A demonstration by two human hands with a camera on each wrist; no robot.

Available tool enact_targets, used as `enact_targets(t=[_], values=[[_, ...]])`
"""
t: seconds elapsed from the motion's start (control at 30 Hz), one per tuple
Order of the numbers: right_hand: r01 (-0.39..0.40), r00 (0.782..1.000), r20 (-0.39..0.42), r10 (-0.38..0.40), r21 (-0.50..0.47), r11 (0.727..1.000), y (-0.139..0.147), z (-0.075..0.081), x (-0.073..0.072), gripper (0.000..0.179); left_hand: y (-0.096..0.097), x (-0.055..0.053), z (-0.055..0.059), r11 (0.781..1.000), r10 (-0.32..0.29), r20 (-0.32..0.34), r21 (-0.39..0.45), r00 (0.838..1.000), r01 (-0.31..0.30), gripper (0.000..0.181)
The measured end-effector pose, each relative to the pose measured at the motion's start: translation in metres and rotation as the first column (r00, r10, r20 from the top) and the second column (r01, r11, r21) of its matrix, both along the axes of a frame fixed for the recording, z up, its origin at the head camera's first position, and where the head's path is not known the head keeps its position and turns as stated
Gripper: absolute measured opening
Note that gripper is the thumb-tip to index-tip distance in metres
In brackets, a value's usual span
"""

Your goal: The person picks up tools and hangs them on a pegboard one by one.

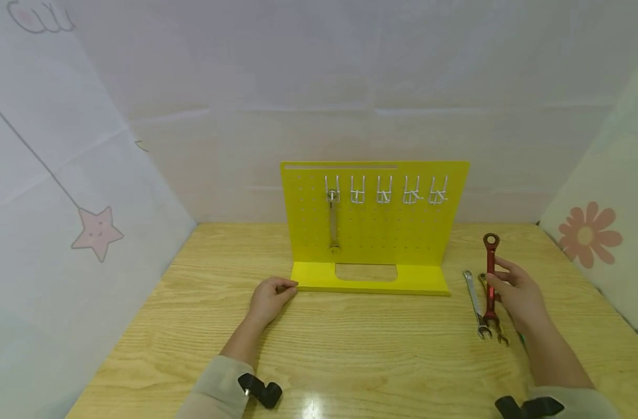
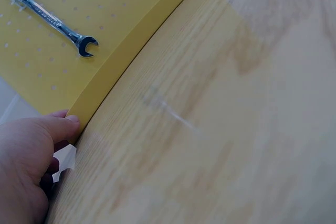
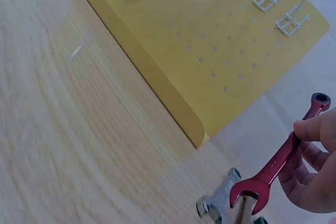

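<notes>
My right hand (image 1: 521, 294) grips a red combination wrench (image 1: 490, 273) by its shaft, ring end up and open jaw down. In the right wrist view, the thumb and fingers pinch the red shaft near its upper half. A silver wrench (image 1: 474, 299) and a gold-toned wrench (image 1: 502, 336) lie on the table just beside and below it. My left hand (image 1: 268, 299) pinches the front left corner of the yellow pegboard stand (image 1: 420, 279), thumb on the front lip (image 2: 107, 80). Another silver wrench (image 2: 52, 20) hangs by its ring end from the leftmost hook.
Several white wire hooks (image 1: 384, 192) run in a row along the upper pegboard, to the right of the hung wrench. A green piece (image 1: 523, 338) shows partly behind the right wrist. The wooden table (image 1: 350, 349) backs onto a pale cloth wall (image 1: 235, 157).
</notes>
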State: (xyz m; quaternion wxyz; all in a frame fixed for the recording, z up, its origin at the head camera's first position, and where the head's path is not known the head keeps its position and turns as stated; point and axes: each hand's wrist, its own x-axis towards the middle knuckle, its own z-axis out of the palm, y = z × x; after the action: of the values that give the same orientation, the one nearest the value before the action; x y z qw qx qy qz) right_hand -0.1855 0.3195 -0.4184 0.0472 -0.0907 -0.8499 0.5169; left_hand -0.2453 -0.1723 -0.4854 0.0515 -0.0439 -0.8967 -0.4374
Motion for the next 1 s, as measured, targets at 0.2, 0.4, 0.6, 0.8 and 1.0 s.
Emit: enact_targets(t=[0.2,0.4,0.6,0.8,1.0], values=[[-0.025,0.998,-0.054,0.02,-0.092,0.995,-0.019,0.01,-0.008,0.062,-0.001,-0.002,0.0,1.0,-0.004,-0.005,-0.006,1.0,0.004,0.012],[-0.043,0.997,-0.07,0.033,-0.139,0.989,-0.039,0.018,-0.015,0.063,-0.001,-0.002,0.001,1.0,-0.003,0.005,-0.001,1.0,0.003,0.013],[-0.074,0.995,-0.074,0.06,-0.204,0.976,-0.058,0.021,-0.022,0.06,0.002,-0.001,0.001,1.0,-0.001,0.01,0.009,1.0,0.001,0.014],[-0.118,0.992,-0.078,0.103,-0.215,0.969,-0.076,0.021,-0.028,0.059,0.004,-0.002,0.002,1.0,-0.006,0.013,0.016,1.0,0.006,0.015],[-0.141,0.989,-0.073,0.129,-0.198,0.97,-0.098,0.023,-0.032,0.057,0.003,-0.001,0.001,1.0,-0.006,0.017,0.021,1.0,0.006,0.014]])
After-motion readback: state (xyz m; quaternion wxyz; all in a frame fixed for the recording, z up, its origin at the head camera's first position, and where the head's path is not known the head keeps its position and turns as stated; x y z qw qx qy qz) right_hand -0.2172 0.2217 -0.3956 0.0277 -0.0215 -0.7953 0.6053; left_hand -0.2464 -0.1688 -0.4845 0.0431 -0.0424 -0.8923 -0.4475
